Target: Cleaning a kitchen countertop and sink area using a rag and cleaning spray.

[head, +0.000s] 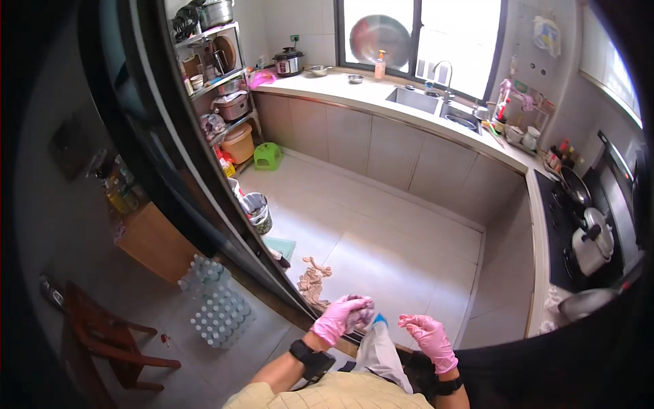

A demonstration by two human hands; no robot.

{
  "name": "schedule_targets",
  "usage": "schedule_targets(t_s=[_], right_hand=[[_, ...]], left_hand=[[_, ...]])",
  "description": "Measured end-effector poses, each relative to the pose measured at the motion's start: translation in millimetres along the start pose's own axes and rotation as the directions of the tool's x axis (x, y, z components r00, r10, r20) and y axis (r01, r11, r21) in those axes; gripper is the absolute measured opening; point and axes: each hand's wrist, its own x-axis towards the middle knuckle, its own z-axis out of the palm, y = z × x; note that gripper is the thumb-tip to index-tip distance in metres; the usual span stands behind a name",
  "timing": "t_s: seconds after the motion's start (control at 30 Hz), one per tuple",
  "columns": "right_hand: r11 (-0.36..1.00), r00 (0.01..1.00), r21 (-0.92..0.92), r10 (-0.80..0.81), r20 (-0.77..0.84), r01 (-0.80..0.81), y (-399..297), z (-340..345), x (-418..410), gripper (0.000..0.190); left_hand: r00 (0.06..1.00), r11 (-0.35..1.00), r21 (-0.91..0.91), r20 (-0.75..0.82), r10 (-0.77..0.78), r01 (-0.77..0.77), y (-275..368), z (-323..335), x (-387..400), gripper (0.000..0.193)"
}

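Observation:
Both of my hands wear pink disposable gloves. My left hand [341, 318] grips a crumpled greyish-purple cloth [361, 313] in front of my body. To its right, my right hand [429, 337] hovers with fingers loosely bent, and nothing shows in them. Between the hands, my leg in light trousers [380, 353] steps forward, with a blue shoe tip [379, 319] beyond it. A rumpled tan cloth [313, 282] lies on the kitchen floor [378, 255], just past the sliding door's track and ahead of my left hand.
A dark-framed sliding door [204, 163] stands at my left. Behind it are bottle packs [219, 307] and a wooden chair [117, 332]. A lined bin [258, 212], green stool [267, 156] and metal rack [212, 87] line the kitchen's left side. Counters lead to a sink [416, 99] and a stove [559, 230].

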Motion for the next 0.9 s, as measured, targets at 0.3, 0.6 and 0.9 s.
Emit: schedule_targets(t_s=[0.3,0.6,0.9], right_hand=[[0.967,0.977,-0.144,0.212,0.011,-0.208,22,-72,218,0.014],[0.969,0.953,-0.243,0.120,0.279,-0.051,-28,-114,460,0.026],[0.964,0.888,-0.247,0.023,0.459,0.103,-37,-80,657,0.025]], left_hand=[[0.978,0.974,-0.105,-0.078,0.195,-0.203,120,-9,192,0.011],[0.885,0.945,-0.075,-0.380,0.267,-0.318,237,-100,263,0.022],[0.727,0.881,-0.056,-0.589,0.351,-0.471,364,-214,336,0.021]])
